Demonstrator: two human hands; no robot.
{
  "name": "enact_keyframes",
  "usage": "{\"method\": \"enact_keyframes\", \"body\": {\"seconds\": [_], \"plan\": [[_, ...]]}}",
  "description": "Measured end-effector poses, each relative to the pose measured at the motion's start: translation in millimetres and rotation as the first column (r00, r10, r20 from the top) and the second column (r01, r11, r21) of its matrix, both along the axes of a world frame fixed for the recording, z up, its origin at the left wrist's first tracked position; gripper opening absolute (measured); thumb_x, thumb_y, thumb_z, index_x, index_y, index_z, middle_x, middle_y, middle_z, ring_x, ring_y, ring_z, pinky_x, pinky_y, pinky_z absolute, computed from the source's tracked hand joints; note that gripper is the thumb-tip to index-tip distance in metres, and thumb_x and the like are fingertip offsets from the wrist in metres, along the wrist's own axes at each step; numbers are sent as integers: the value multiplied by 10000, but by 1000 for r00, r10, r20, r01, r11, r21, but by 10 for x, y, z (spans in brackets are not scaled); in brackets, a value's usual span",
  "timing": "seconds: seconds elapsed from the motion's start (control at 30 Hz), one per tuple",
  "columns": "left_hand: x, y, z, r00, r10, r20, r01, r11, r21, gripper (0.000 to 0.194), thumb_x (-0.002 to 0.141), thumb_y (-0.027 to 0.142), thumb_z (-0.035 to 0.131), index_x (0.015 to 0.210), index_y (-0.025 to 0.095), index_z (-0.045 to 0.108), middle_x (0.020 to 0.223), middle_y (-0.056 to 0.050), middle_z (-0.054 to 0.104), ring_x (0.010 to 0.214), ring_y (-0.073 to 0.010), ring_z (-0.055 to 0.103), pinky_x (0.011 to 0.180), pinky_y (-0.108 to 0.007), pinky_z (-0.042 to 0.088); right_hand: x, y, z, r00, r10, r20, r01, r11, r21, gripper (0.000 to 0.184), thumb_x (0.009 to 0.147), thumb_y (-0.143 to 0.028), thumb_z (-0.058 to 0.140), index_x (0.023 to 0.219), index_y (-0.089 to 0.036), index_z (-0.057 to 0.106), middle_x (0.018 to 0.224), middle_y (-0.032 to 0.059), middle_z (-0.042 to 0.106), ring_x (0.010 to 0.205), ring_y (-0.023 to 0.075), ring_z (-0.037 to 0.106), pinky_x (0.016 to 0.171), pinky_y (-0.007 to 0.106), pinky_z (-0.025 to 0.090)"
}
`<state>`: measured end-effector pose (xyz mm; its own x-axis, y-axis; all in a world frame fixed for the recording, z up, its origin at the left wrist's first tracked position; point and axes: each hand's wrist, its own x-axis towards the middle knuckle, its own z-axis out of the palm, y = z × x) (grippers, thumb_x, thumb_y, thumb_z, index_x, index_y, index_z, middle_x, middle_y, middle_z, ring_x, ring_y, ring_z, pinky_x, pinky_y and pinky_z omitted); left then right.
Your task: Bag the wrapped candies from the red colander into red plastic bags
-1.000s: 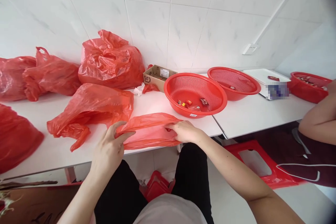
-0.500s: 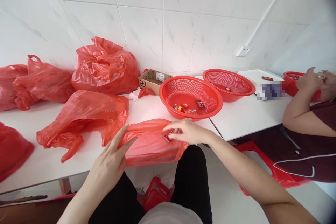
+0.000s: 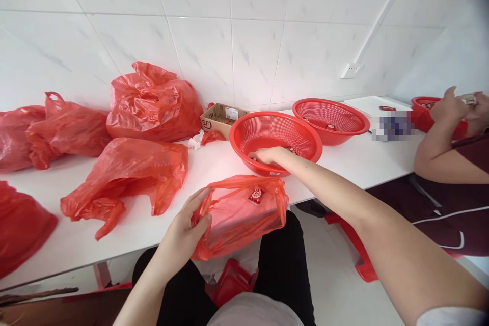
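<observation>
Bag of red plastic (image 3: 244, 234), apparently held open by left hand (image 3: 182, 229), thumb and fingers spread at left rim; right hand (image 3: 273, 155) inside perforated colander (image 3: 250, 130), fingertips hidden, grip indeterminable.

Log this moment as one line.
left hand: holding red bag | right hand: inside nearer red basket | red packet: in bag

An open cardboard box (image 3: 218, 128) stands near the tiled wall (image 3: 198, 41); a crumpled white scrap (image 3: 196, 140) lies beside it.
</observation>
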<state>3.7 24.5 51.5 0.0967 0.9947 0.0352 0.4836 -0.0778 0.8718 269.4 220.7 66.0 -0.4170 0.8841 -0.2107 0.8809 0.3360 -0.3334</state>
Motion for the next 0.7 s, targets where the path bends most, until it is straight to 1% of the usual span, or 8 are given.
{"method": "enact_keyframes", "body": {"seconds": [0.1,0.2,0.33,0.4,0.47,0.5,0.57,0.7], "plan": [[-40,-12,26,981,80,179,-59,991,-116,626,850,403,637,1444,253,508,1551,-47,461,1473,-248,340,1229,-447,187,29,1,-29,999,-34,29,37,991,-128,188,745,-234,709,932,-254,712,816,46,727,637,211,644,654,369,504],[-93,-35,27,928,159,337,-93,975,-203,685,819,416,685,1453,234,500,1514,-67,509,1436,-266,404,1194,-431,284,58,54,46,998,-62,-12,60,988,-139,375,711,-204,730,1075,-228,643,934,58,715,756,214,659,709,344,508],[-122,-45,-3,856,258,448,-149,953,-264,757,752,391,742,1442,176,517,1101,-107,744,1093,-277,675,934,-394,538,96,-34,330,975,-104,-195,99,994,-35,507,825,-269,644,1288,-210,447,1223,96,613,950,180,629,755,277,506],[-112,-29,-18,823,285,492,-149,943,-296,773,741,375,750,1447,172,511,843,-49,738,825,-214,706,752,-318,569,73,-240,469,888,-70,-454,61,998,-33,470,888,-339,576,1305,-222,394,1254,89,573,945,155,616,722,253,505],[-89,-6,-26,773,318,549,-144,931,-336,798,731,359,761,1460,173,493,683,10,661,628,-149,637,604,-244,526,-16,-526,517,735,20,-677,-97,992,-76,420,894,-365,563,1268,-236,422,1187,56,583,886,136,611,688,242,497],[-75,5,-28,742,336,581,-139,924,-357,815,722,350,771,1465,175,485,630,36,615,564,-121,588,548,-212,489,-87,-675,491,690,68,-721,-203,974,-103,404,879,-369,583,1241,-241,455,1138,39,595,860,132,609,684,242,493],[-45,18,-27,679,365,636,-123,912,-392,839,704,323,790,1469,181,474,565,74,534,492,-83,501,479,-167,416,-266,-932,337,739,161,-654,-354,918,-175,413,828,-395,656,1191,-250,525,1076,15,620,853,143,613,706,255,489],[-8,2,-20,630,374,680,-85,904,-419,849,695,280,802,1469,183,467,522,95,479,477,-73,466,476,-148,403,-593,-1129,-158,941,165,-294,-233,949,-213,549,764,-477,734,1241,-255,576,1199,75,646,1037,255,641,832,342,501]]}}
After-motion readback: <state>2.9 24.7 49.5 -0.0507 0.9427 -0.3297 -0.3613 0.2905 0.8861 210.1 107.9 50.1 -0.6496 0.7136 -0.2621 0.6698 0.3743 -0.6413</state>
